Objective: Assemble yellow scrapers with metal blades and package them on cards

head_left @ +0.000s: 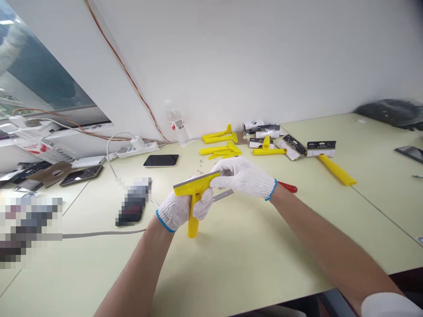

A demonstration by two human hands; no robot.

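Both my hands wear white knit gloves. My left hand [180, 209] is wrapped round the handle of a yellow scraper [193, 190], held upright above the pale table [251, 246]. A metal blade sits along the scraper's head. My right hand [243, 176] pinches the right end of that head and blade. A second flat metal blade [223, 196] lies on the table just behind the hands. A red-handled tool [288, 187] shows past my right wrist.
Several yellow scraper parts [220, 149] and black-and-white packaged boxes [291, 146] lie at the back. A full yellow scraper [335, 169] lies at the right. A phone [161, 160], a water bottle [177, 125], a power strip [137, 149] and cables sit at the left.
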